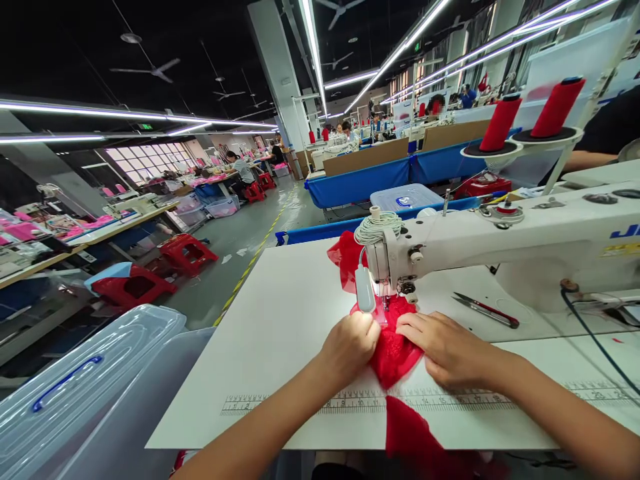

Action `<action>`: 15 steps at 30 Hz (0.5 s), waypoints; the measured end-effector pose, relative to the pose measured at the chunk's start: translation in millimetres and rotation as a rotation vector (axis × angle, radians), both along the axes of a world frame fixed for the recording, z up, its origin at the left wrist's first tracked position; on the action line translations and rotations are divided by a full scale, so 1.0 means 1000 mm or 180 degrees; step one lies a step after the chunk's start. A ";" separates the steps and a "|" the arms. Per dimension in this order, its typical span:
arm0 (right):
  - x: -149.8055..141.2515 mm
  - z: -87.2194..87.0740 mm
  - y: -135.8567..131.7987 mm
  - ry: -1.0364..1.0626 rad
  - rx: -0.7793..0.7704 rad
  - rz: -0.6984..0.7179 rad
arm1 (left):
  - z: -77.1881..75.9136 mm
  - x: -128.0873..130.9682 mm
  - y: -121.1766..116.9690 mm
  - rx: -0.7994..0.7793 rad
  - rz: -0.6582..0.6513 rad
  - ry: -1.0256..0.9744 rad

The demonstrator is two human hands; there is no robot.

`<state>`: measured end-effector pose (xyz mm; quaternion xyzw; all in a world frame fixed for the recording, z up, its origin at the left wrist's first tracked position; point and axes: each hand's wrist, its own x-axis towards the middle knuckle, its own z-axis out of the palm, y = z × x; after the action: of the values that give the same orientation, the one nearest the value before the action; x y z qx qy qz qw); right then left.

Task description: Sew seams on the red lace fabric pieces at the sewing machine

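Note:
A piece of red lace fabric point(395, 353) lies under the needle of a white sewing machine point(450, 233). Closed at the fabric's left edge, just below the machine's lamp point(365, 290), is my left hand point(353, 340), its fingers curled on the cloth. On the other side my right hand point(440, 347) presses the lace with its fingers together and bent. More red cloth point(345, 260) lies behind the needle. Another red piece point(410, 430) hangs over the table's front edge. Thread snips point(486, 309) rest on the machine bed, right of the needle.
The white table point(240, 347) has a printed ruler point(280, 403) along its front. Two red thread cones point(500, 123) stand behind the machine. A lidded plastic bin point(95, 373) is at the left, with red stools point(135, 283) beyond. Several people sit at farther tables.

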<state>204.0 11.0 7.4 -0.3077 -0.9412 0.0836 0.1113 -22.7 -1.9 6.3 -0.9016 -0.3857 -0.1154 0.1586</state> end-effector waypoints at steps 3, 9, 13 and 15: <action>-0.004 0.001 -0.002 0.0045 -0.0106 -0.0240 | 0.002 0.002 0.005 -0.0120 0.0237 -0.0266; -0.018 -0.018 0.014 0.0416 0.0215 -0.0488 | -0.017 0.003 0.004 -0.0273 0.0073 -0.0488; -0.016 -0.026 0.019 0.0557 0.0208 -0.0359 | -0.021 0.000 0.011 -0.0439 -0.0231 -0.0604; -0.013 -0.028 0.018 0.0703 0.0203 -0.0277 | -0.019 -0.001 0.016 -0.0700 -0.0508 -0.0699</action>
<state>190.6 28.9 -20.3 -0.3336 -0.9111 0.0821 0.2276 -24.1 14.0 -12.2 -0.9232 -0.3381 -0.1825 0.0063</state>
